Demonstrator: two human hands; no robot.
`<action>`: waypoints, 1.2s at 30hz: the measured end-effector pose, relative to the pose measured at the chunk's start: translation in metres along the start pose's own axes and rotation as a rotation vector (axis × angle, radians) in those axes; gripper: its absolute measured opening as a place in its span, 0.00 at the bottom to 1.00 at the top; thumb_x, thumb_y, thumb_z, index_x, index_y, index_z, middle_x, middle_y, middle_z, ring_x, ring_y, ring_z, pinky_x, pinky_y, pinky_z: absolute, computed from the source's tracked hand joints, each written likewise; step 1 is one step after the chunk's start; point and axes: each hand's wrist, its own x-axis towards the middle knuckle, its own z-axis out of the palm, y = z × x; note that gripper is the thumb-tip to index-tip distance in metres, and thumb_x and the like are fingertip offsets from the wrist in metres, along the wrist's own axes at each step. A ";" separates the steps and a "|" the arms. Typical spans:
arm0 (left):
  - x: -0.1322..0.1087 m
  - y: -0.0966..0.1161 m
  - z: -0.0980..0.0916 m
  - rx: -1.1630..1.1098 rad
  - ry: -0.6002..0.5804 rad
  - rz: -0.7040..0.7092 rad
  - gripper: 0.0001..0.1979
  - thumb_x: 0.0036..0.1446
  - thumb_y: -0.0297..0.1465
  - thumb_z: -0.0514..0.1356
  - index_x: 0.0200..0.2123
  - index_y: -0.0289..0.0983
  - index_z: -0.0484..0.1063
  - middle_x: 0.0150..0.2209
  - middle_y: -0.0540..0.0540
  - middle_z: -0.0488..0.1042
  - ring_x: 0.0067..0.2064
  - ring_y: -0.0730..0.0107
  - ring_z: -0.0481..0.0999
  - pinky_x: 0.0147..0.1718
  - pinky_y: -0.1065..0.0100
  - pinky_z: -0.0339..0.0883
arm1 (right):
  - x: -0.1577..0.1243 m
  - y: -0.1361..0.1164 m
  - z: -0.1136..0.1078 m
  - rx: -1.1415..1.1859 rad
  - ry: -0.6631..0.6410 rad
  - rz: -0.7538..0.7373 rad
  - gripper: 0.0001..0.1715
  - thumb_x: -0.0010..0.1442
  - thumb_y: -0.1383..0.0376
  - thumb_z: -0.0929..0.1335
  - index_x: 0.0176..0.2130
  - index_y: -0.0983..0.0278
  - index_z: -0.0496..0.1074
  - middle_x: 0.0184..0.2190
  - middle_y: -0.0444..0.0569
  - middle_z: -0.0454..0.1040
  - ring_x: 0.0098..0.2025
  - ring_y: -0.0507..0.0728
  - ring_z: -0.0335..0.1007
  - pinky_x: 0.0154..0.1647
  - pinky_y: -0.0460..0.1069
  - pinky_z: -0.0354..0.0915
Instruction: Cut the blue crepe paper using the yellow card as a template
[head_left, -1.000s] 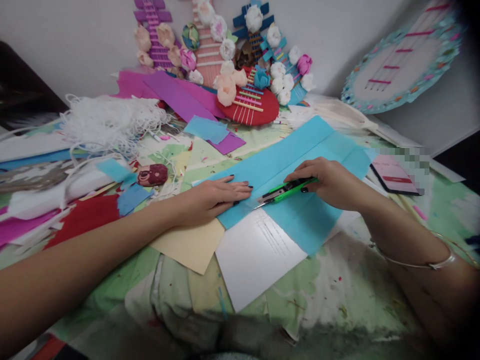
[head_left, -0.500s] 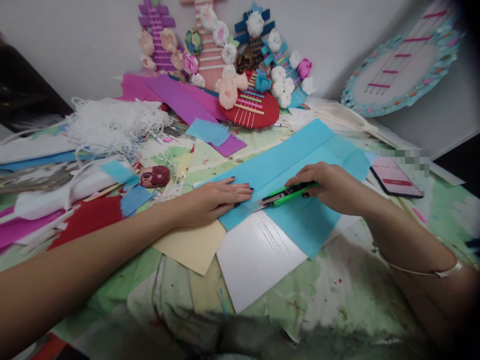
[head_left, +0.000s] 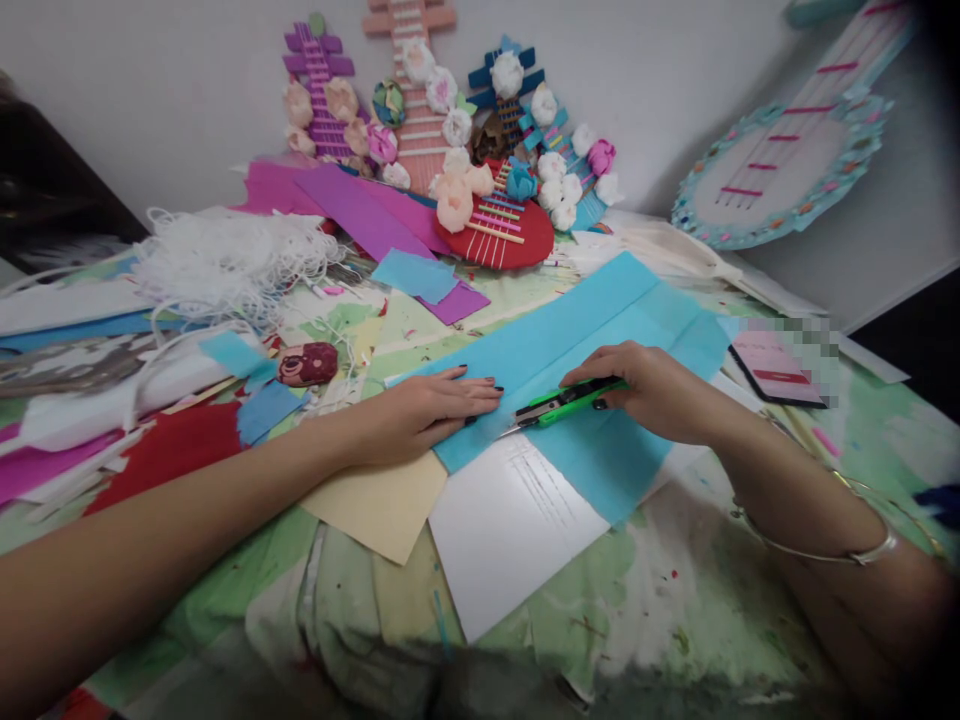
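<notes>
A green and black utility knife point(head_left: 559, 402) is held in my right hand point(head_left: 645, 385), its blade tip at the near edge of a sheet of blue paper point(head_left: 600, 300). Flat on the left part of that paper lies my left hand point(head_left: 431, 408), fingers stretched out and pointing right, close to the blade. Part of the blue paper folds or hangs toward me over a white sheet point(head_left: 517, 540) with cut or drawn lines on it. A cream sheet point(head_left: 382, 505) sticks out below my left wrist.
Tangled white string point(head_left: 232, 265) is heaped at the left, with red paper point(head_left: 176, 450) nearer me. Purple paper point(head_left: 367, 215) and flower-decorated string-instrument crafts point(head_left: 499, 230) stand at the back. A phone point(head_left: 780, 370) lies at the right on the painted cloth point(head_left: 660, 600).
The knife has shifted slightly left along the paper's edge with my right hand. My left hand stays on the paper. The whole view has tilted a little.
</notes>
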 end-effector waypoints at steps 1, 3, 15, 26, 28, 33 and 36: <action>0.000 0.000 0.000 -0.003 0.005 0.005 0.20 0.68 0.25 0.48 0.60 0.41 0.65 0.61 0.44 0.68 0.64 0.66 0.63 0.66 0.54 0.52 | 0.000 -0.001 0.000 0.000 0.002 -0.001 0.29 0.48 0.78 0.64 0.45 0.58 0.79 0.41 0.46 0.79 0.42 0.58 0.74 0.42 0.49 0.67; 0.000 -0.001 0.000 -0.008 0.016 0.017 0.20 0.68 0.25 0.48 0.61 0.42 0.65 0.60 0.44 0.68 0.64 0.66 0.64 0.66 0.55 0.52 | 0.001 -0.003 0.001 -0.010 0.005 -0.002 0.30 0.48 0.78 0.63 0.45 0.57 0.79 0.42 0.46 0.79 0.43 0.58 0.74 0.42 0.50 0.66; 0.000 0.000 0.000 -0.003 0.006 0.009 0.20 0.69 0.25 0.48 0.60 0.40 0.65 0.61 0.44 0.68 0.64 0.66 0.63 0.66 0.55 0.52 | -0.001 0.008 0.000 0.002 0.003 -0.016 0.30 0.48 0.78 0.63 0.45 0.57 0.79 0.41 0.45 0.79 0.43 0.58 0.74 0.43 0.49 0.66; -0.001 -0.001 0.001 -0.010 0.016 0.013 0.19 0.69 0.25 0.48 0.60 0.41 0.65 0.60 0.45 0.69 0.64 0.67 0.64 0.66 0.55 0.52 | 0.000 -0.004 0.003 -0.010 0.002 -0.032 0.30 0.48 0.78 0.63 0.46 0.57 0.80 0.41 0.46 0.79 0.43 0.59 0.74 0.43 0.50 0.66; -0.001 -0.001 0.001 -0.009 0.018 0.017 0.20 0.69 0.25 0.48 0.60 0.41 0.66 0.60 0.45 0.69 0.64 0.67 0.64 0.66 0.55 0.53 | 0.000 -0.001 0.003 -0.002 0.001 -0.041 0.30 0.48 0.78 0.63 0.45 0.56 0.80 0.40 0.45 0.79 0.42 0.58 0.74 0.43 0.50 0.66; 0.000 0.000 0.001 -0.007 0.024 0.023 0.20 0.69 0.26 0.48 0.60 0.41 0.65 0.60 0.45 0.69 0.64 0.67 0.64 0.66 0.56 0.53 | -0.001 0.006 0.000 0.019 -0.003 -0.048 0.31 0.48 0.77 0.63 0.45 0.56 0.80 0.40 0.45 0.79 0.41 0.58 0.74 0.42 0.50 0.66; 0.000 0.000 0.000 -0.006 0.018 0.015 0.20 0.69 0.26 0.48 0.60 0.41 0.66 0.60 0.45 0.69 0.64 0.67 0.64 0.66 0.56 0.53 | -0.001 0.005 0.000 0.019 0.001 -0.031 0.30 0.49 0.77 0.63 0.46 0.57 0.80 0.41 0.46 0.79 0.42 0.58 0.73 0.43 0.50 0.66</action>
